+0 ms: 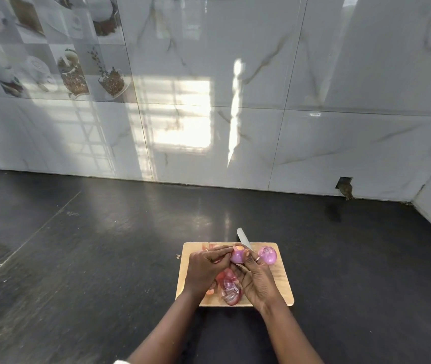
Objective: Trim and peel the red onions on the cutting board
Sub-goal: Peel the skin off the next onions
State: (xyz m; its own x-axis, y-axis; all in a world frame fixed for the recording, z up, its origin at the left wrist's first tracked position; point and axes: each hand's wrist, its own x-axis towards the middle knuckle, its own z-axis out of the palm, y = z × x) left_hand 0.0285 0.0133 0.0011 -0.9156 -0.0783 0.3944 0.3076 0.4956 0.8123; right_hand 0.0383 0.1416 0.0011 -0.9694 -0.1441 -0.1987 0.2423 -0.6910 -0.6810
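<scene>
Over the cutting board's [280,285] far edge, the left hand [206,266] has its grip pinching the red onion [237,256] and the right hand [257,282] has its grip closed on the knife [243,237]; light, firm and probably slick, the onion wants holding round its middle.

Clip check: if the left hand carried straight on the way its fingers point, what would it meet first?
The red onion: the left hand points rightward at it, and its fingers seem to be pinching the onion's top. The right hand holds it from the far side.
</scene>
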